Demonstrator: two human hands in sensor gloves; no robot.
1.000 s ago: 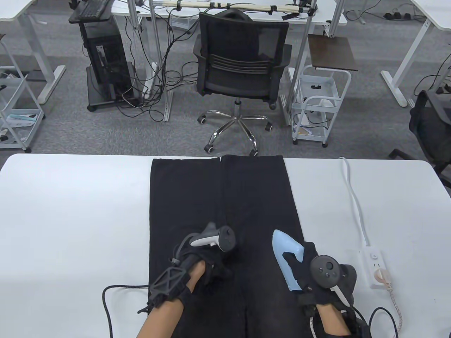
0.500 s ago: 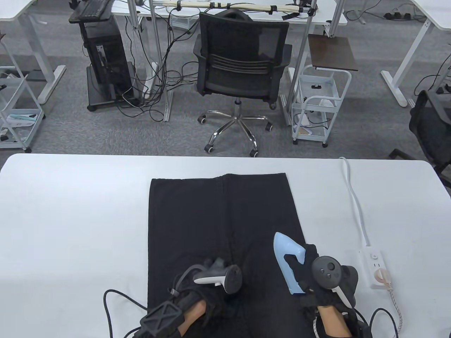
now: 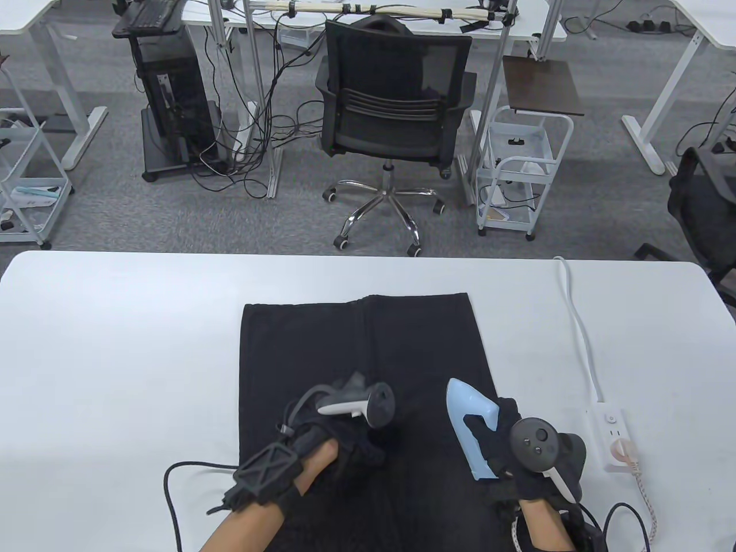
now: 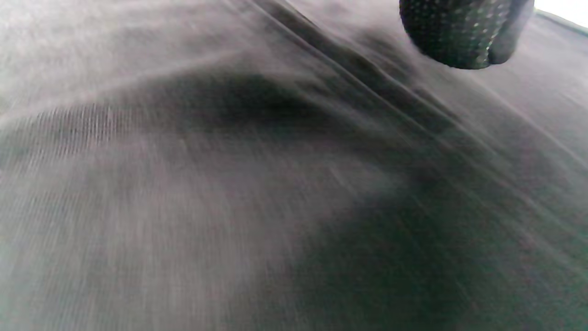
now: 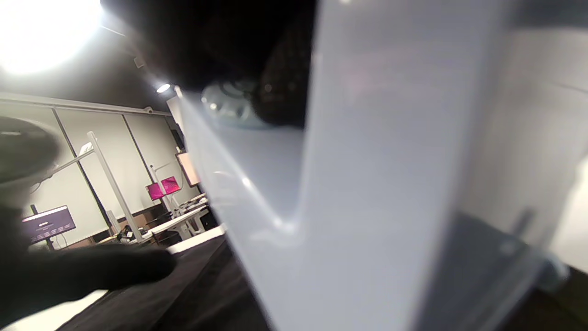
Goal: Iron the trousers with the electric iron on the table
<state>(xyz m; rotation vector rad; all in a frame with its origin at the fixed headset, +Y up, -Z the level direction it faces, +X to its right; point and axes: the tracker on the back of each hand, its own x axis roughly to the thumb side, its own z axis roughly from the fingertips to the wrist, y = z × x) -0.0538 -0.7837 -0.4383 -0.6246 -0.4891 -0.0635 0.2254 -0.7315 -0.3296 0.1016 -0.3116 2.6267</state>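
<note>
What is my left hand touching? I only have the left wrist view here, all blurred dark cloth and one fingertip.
Observer: From the table view, the left hand rests on black trousers, spread flat on a white table.
Operator: Where's the iron?
Observer: The light blue iron sits on the trousers' right leg, with the right hand gripping its handle.
Operator: Is it plugged in?
Observer: A plug sits in the white power strip right of the trousers; whether that cord runs to the iron, I cannot tell.
</note>
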